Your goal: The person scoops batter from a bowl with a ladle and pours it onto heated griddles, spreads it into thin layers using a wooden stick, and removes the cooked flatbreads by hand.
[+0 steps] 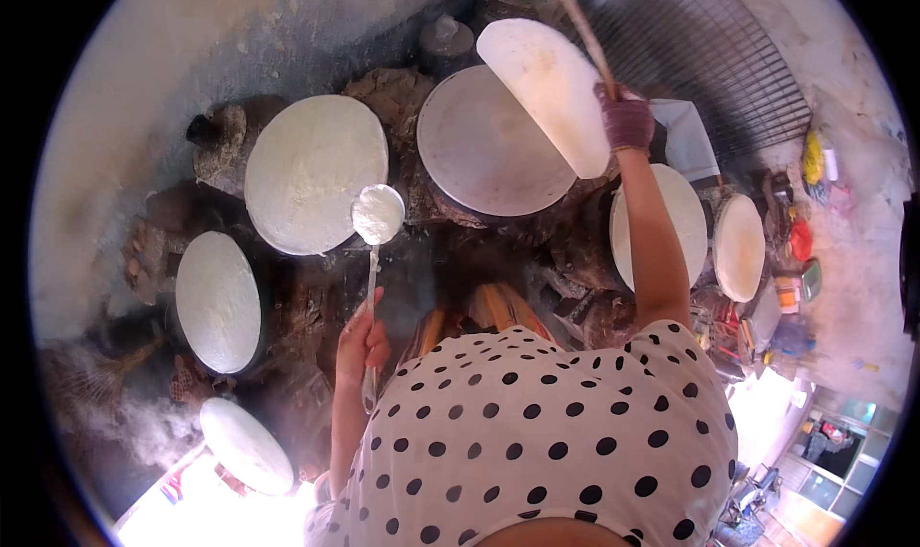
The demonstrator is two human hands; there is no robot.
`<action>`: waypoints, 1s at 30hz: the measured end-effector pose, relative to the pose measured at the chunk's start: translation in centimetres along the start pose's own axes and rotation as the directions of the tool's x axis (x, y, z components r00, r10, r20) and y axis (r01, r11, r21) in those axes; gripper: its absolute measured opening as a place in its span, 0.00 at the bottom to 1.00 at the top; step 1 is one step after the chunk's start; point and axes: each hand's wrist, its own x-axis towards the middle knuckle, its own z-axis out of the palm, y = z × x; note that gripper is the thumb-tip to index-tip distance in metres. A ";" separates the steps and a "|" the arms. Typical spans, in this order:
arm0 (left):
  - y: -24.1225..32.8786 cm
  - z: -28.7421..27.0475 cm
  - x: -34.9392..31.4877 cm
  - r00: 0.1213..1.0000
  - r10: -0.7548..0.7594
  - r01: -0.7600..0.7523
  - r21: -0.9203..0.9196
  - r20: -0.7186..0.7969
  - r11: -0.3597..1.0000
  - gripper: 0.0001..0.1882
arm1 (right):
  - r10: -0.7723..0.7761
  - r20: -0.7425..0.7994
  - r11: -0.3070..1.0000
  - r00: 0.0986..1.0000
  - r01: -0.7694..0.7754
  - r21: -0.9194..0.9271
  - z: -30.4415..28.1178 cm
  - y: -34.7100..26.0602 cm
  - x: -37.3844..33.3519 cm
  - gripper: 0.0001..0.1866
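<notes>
My left hand [360,348] is closed round the long handle of a ladle [378,215]. White batter fills its bowl, which is over the near right edge of a round griddle covered with pale batter [314,173]. My right hand [628,119], in a dark reddish glove, is closed at the curved edge of a half-moon-shaped thin flatbread [551,87]. The flatbread hangs over the right part of a bare-looking round griddle [494,145]. A wooden stick [583,32] runs down to the glove; whether my fingers also grip it I cannot tell.
More round griddles with pale tops stand at left [218,303], lower left [246,446], right [661,226] and far right [739,248]. Steam [144,422] rises at lower left. A wire rack [714,54] stands at the back right, near a white box-like container [683,137].
</notes>
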 end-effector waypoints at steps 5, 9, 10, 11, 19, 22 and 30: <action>-0.7 4.7 0.1 1.000 -0.021 0.020 0.132 0.007 0.991 0.21 | 0.236 -0.141 0.942 0.961 -0.191 0.275 -8.3 9.6 5.0 0.27; -2.5 8.4 1.2 0.998 -0.031 0.022 0.150 0.060 0.988 0.20 | 0.282 -0.299 0.948 0.912 -0.218 0.232 -17.2 31.0 7.6 0.21; -3.1 9.3 1.3 0.998 -0.034 0.027 0.151 0.046 0.988 0.19 | 0.331 -0.317 0.938 0.889 -0.274 0.210 -19.3 34.5 6.7 0.21; -4.1 10.5 1.6 0.996 -0.038 0.032 0.069 0.077 0.997 0.19 | 0.388 -0.350 0.921 0.853 -0.342 0.185 -21.5 38.1 5.2 0.21; -11.8 22.4 2.5 0.983 -0.082 0.081 0.014 0.166 0.997 0.21 | 0.735 -0.393 0.599 0.553 -0.801 -0.006 -29.2 64.1 -9.5 0.21; -14.5 25.8 2.4 0.959 -0.102 0.132 -0.098 0.264 0.986 0.23 | 0.774 -0.361 0.521 0.520 -0.847 -0.104 -29.2 70.6 -11.1 0.21; -19.0 34.1 1.1 0.964 -0.100 0.109 -0.024 0.245 0.994 0.24 | 0.684 0.190 0.694 0.704 -0.709 0.124 -35.1 58.5 4.5 0.16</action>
